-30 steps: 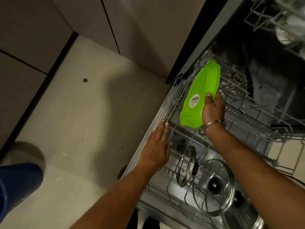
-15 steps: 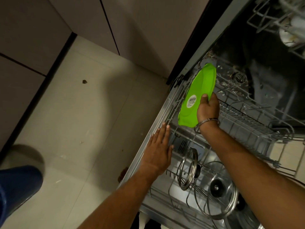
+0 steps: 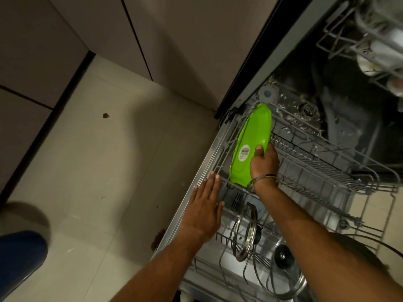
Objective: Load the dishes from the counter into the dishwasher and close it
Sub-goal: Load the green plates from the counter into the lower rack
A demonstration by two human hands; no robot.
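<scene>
A bright green plate with a white sticker on its underside stands on edge at the left side of the pulled-out lower rack. My right hand grips its near rim, thumb on the underside. A metal bangle circles that wrist. My left hand lies flat with straight fingers on the rack's left rim. Two glass lids stand in the rack tines nearer to me.
The dishwasher door lies open beneath the rack. An upper rack holding white dishes sits at top right. Grey cabinet fronts and pale floor tiles are to the left; a blue-clad leg is at bottom left.
My right hand has lowered the green plate further down into the rack's left side. My left hand has stayed on the rack rim.
</scene>
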